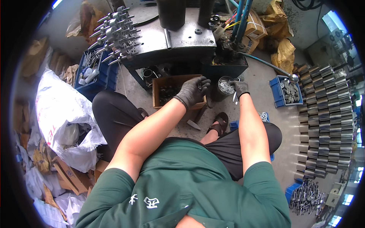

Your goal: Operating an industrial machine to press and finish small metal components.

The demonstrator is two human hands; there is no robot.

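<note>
My left hand [193, 92], in a dark grey glove, is palm up over the right side of an open cardboard box [156, 99]. Its fingers curl around small metal pieces [200, 87], apparently ring-shaped. Dark small parts [167, 93] lie inside the box. My right hand [241, 87], gloved too, is closed at the right rim of a round container [218, 95]. Pale, shiny small parts [226, 86] fill that container. From the right fingers a slender whitish tool [234, 97] sticks out downward; its exact kind is unclear.
Ahead stands a metal-topped machine table [182, 41], with stacked shafted rotors [119, 34] at its left. A blue bin [279, 99] of round parts and tall rows of metal cylinders [327, 121] are on the right. A white sack [62, 117] lies left, near a blue crate [110, 78].
</note>
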